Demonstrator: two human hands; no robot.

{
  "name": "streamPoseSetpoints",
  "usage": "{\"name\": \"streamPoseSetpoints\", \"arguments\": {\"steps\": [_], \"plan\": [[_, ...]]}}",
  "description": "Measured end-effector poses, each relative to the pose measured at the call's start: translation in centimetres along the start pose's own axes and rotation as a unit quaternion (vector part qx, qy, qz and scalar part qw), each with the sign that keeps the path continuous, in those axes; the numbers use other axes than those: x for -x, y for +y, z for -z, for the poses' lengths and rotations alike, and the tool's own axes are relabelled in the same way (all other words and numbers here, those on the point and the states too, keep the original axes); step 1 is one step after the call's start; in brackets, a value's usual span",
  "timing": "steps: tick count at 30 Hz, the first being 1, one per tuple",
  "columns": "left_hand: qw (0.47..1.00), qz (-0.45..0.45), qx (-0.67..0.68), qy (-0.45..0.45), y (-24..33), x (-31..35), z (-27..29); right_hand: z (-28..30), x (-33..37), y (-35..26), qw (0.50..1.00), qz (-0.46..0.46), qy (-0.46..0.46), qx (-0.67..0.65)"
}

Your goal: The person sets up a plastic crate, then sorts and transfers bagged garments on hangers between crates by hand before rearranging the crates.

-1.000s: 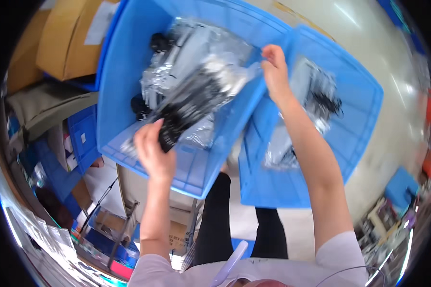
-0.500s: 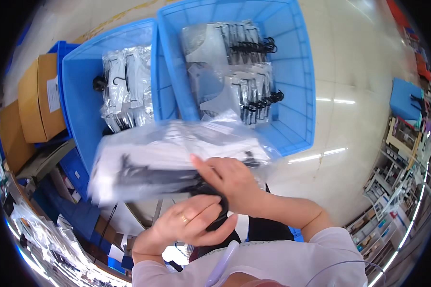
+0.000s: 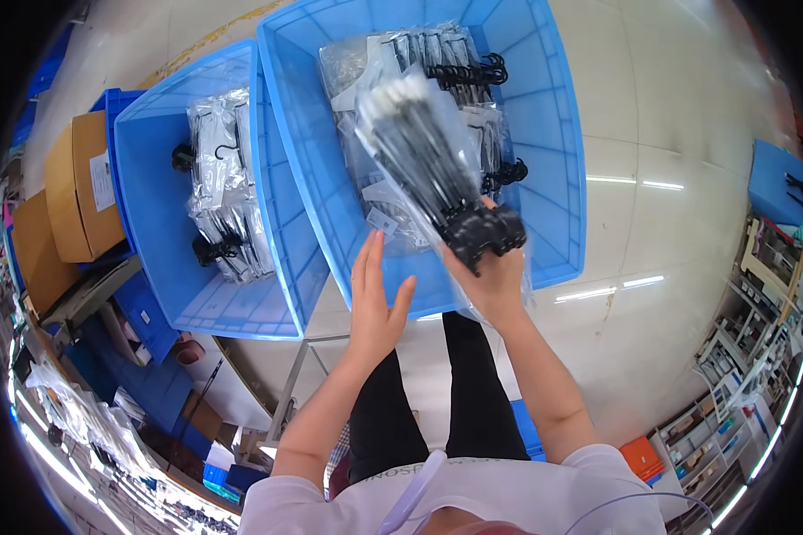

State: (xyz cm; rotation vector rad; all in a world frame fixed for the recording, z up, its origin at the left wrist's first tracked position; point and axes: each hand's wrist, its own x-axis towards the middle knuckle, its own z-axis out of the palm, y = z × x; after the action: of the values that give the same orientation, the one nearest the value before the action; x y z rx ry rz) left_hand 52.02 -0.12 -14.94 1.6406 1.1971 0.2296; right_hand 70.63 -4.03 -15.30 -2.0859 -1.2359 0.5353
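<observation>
My right hand (image 3: 498, 283) grips a bundle of plastic-bagged garments on black hangers (image 3: 419, 147) near its clustered hooks. The bundle is tilted over the nearer part of the right-hand blue bin (image 3: 544, 223), its far end blurred by motion. My left hand (image 3: 376, 299) is at that bin's near edge, fingers stretched and thumb apart, holding nothing. Inside the bin lie more bagged white garments (image 3: 348, 71), their black hooks (image 3: 491, 71) pointing right. The held bundle covers part of them.
Close on the left stands a second blue bin (image 3: 174, 299) with bagged garments on hangers (image 3: 219, 169). Cardboard boxes (image 3: 67, 192) are beyond it at far left. Pale tiled floor (image 3: 638, 241) lies to the right, with shelving (image 3: 732, 357) and a blue container (image 3: 776, 183) farther off.
The bundle has swung from lying sideways before me to over the right bin, hooks toward me. My left hand has let go of the hooks and opened; my right hand has moved forward.
</observation>
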Motion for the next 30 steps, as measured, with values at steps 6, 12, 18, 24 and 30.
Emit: {"name": "streamPoseSetpoints", "arguments": {"steps": [6, 12, 18, 24, 30], "plan": [[0.982, -0.117, -0.087, 0.118, -2.8, -5.4, -6.5, -0.8, -1.0, 7.4, 0.901, -0.246, -0.124, -0.335], [0.975, 0.025, -0.22, 0.019, -10.8, -11.7, -17.6, -7.7, -1.3, 26.8, 0.983, -0.17, -0.063, -0.042], [0.921, 0.143, -0.317, -0.174, -21.7, -14.4, -22.2, -12.9, 0.7, 35.9, 0.923, -0.313, -0.225, -0.005], [0.922, 0.111, -0.298, -0.22, -25.0, -15.5, -23.1, -16.2, 1.7, 38.0, 0.913, -0.28, -0.29, 0.061], [0.974, 0.023, -0.208, -0.089, -21.4, -12.0, -19.0, -15.6, 2.1, 34.6, 0.921, -0.224, -0.3, 0.107]]}}
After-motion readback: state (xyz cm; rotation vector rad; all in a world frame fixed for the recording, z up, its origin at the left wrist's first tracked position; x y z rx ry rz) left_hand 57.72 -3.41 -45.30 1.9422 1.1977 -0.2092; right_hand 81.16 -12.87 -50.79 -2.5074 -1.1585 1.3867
